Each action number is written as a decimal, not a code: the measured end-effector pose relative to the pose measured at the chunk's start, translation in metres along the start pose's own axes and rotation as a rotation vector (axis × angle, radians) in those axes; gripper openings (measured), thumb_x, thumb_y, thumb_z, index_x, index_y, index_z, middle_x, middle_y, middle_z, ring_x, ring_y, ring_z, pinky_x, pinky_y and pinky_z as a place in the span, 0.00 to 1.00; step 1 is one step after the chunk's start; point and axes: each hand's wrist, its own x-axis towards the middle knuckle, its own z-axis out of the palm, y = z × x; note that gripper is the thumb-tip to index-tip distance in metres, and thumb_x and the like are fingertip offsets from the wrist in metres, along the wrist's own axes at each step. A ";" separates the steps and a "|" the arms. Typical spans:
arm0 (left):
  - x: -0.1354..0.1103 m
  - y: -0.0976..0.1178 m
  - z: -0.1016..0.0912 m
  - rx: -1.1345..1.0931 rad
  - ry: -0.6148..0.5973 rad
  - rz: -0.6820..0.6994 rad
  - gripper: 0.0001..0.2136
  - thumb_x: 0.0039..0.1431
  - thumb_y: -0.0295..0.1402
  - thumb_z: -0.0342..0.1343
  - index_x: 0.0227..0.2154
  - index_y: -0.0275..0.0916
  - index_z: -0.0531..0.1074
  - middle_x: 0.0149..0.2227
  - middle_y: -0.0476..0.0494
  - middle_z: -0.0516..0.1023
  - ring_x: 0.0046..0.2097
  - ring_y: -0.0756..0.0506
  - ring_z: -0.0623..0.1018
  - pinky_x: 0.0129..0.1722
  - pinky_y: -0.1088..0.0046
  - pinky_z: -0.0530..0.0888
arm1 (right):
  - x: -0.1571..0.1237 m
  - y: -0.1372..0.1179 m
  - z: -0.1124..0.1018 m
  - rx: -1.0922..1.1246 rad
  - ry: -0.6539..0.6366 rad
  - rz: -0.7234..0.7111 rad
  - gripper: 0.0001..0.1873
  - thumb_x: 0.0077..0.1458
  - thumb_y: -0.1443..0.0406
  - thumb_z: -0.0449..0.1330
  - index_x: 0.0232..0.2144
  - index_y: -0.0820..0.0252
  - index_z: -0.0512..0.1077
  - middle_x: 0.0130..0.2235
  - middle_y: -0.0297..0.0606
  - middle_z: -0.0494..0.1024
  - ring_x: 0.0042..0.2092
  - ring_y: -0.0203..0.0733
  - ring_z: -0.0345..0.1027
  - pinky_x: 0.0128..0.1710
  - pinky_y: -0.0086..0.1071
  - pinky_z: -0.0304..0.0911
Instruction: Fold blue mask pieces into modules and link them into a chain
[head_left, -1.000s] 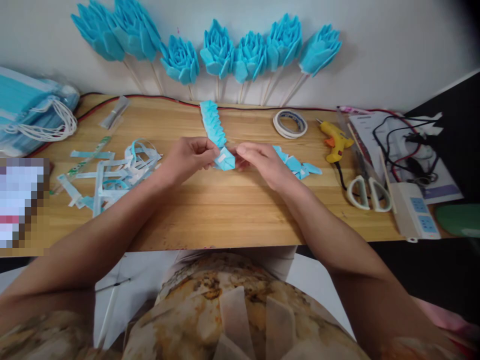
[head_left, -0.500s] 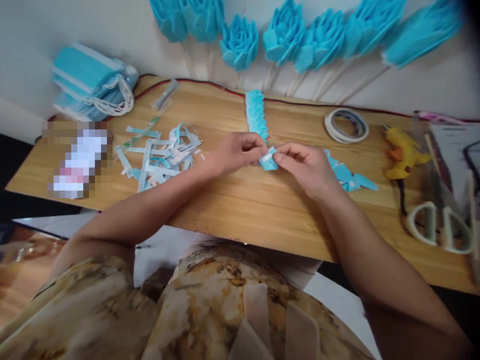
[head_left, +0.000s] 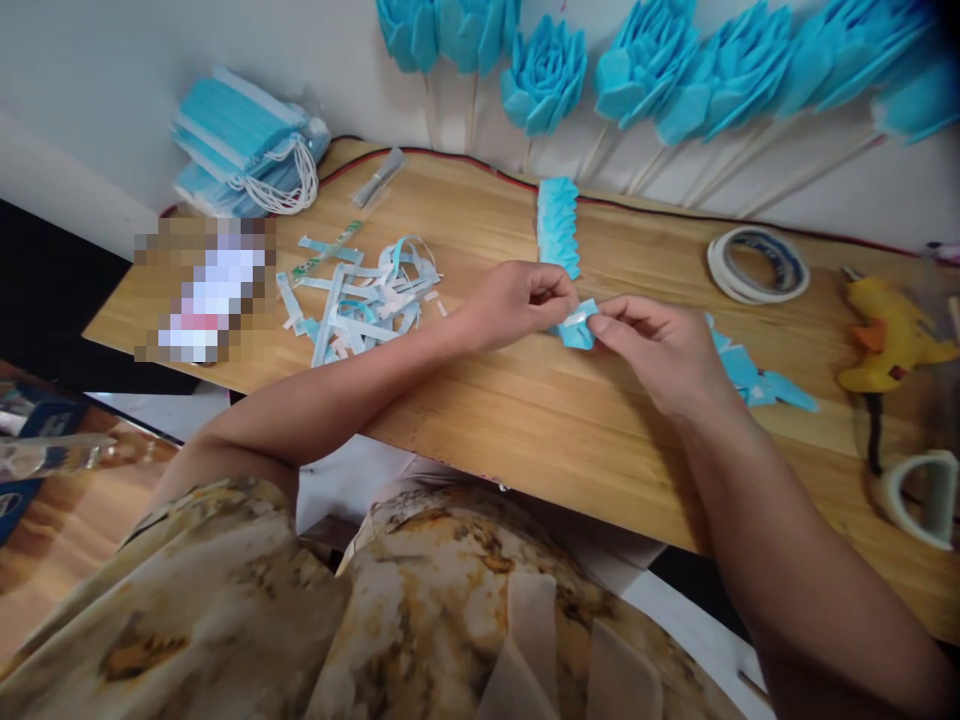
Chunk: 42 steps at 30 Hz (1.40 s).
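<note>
Between my fingertips is a small folded blue fabric piece (head_left: 576, 328) with a white strip on its face. My left hand (head_left: 517, 302) pinches its left side, thumb and index finger together. On the other side my right hand (head_left: 660, 345) grips the piece's right edge between thumb and fingers. Just beyond my left hand, a row of overlapping folded blue pieces (head_left: 558, 225) lies on the wooden table (head_left: 480, 410). More loose blue pieces (head_left: 750, 372) lie right of my right hand, partly hidden by it.
Cut strips (head_left: 367, 295) are heaped at left, near a blurred phone (head_left: 214, 295) and stacked blue masks (head_left: 240, 130). Blue fabric flowers on sticks (head_left: 546, 80) lean along the wall. A tape roll (head_left: 757, 264), yellow glue gun (head_left: 881, 335) and scissors (head_left: 911, 500) are at right.
The whole view has shifted, so the table and things appear further right. Both hands keep their pinch on the blue fabric piece, which looks slightly tilted.
</note>
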 end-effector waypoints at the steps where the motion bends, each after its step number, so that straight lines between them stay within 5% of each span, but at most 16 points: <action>1: 0.000 -0.001 0.000 0.013 0.000 0.014 0.09 0.62 0.22 0.57 0.26 0.36 0.72 0.26 0.52 0.72 0.29 0.53 0.68 0.31 0.75 0.65 | 0.000 -0.001 0.000 -0.005 0.005 -0.001 0.13 0.54 0.54 0.72 0.27 0.55 0.80 0.26 0.32 0.75 0.29 0.35 0.63 0.29 0.32 0.58; 15: -0.009 0.009 -0.008 0.098 0.005 -0.007 0.15 0.68 0.41 0.57 0.28 0.37 0.74 0.24 0.51 0.71 0.28 0.51 0.68 0.30 0.74 0.65 | 0.000 -0.008 0.006 0.050 0.001 -0.038 0.11 0.56 0.58 0.66 0.27 0.58 0.76 0.27 0.30 0.74 0.30 0.33 0.63 0.33 0.30 0.62; 27: -0.010 0.012 -0.006 0.041 -0.050 -0.086 0.05 0.57 0.33 0.62 0.29 0.38 0.74 0.24 0.52 0.69 0.26 0.52 0.66 0.27 0.75 0.61 | 0.000 -0.007 0.007 0.132 0.037 -0.038 0.16 0.58 0.53 0.65 0.27 0.57 0.75 0.28 0.31 0.75 0.32 0.34 0.64 0.35 0.31 0.63; 32: -0.008 0.008 -0.005 -0.012 0.039 -0.039 0.06 0.58 0.33 0.61 0.28 0.39 0.74 0.23 0.52 0.71 0.25 0.52 0.66 0.27 0.75 0.63 | -0.001 -0.012 0.005 0.119 -0.013 -0.002 0.22 0.60 0.47 0.64 0.25 0.57 0.72 0.26 0.31 0.73 0.32 0.34 0.65 0.35 0.31 0.63; 42: -0.010 0.009 -0.002 0.032 0.067 -0.051 0.07 0.60 0.33 0.62 0.28 0.39 0.74 0.22 0.53 0.70 0.25 0.52 0.66 0.27 0.74 0.62 | -0.001 -0.011 0.006 0.080 -0.057 -0.010 0.13 0.56 0.56 0.64 0.28 0.58 0.71 0.26 0.29 0.70 0.31 0.34 0.60 0.32 0.30 0.55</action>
